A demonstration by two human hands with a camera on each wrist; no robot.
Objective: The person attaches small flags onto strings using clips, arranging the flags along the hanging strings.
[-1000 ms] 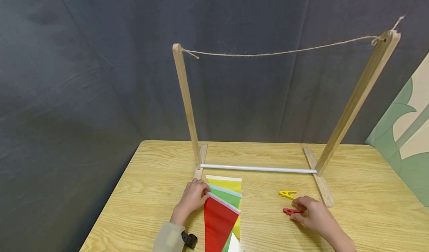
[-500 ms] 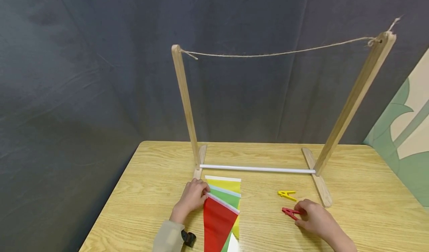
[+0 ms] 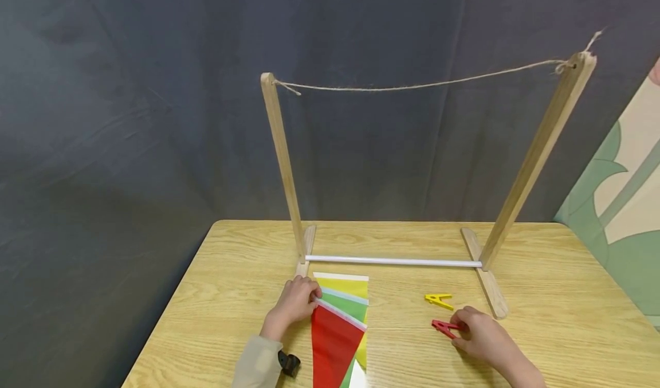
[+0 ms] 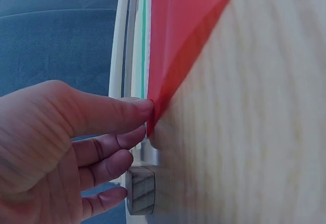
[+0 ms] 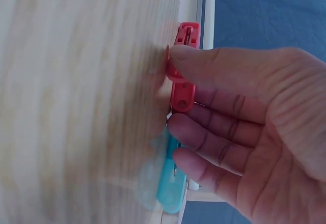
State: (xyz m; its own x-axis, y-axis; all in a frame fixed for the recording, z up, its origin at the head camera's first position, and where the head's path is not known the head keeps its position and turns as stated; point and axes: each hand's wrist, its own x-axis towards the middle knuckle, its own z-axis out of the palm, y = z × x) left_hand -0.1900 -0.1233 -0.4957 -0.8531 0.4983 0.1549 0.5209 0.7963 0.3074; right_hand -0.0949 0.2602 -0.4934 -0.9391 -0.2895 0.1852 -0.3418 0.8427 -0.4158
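Our left hand (image 3: 295,305) pinches the top corner of the red flag (image 3: 332,345), which lies just right of it on the counter (image 3: 557,330). Our right hand (image 3: 476,333) pinches the red clip (image 3: 443,327) at its fingertips; the yellow clip (image 3: 438,300) lies just beyond.

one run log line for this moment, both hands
left hand: pinches red pennant corner | right hand: pinches red clothespin on table | yellow clothespin: untouched

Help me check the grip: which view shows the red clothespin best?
The right wrist view: the red clothespin fills it, pinched by the right hand. The head view shows it small; the left wrist view misses it.
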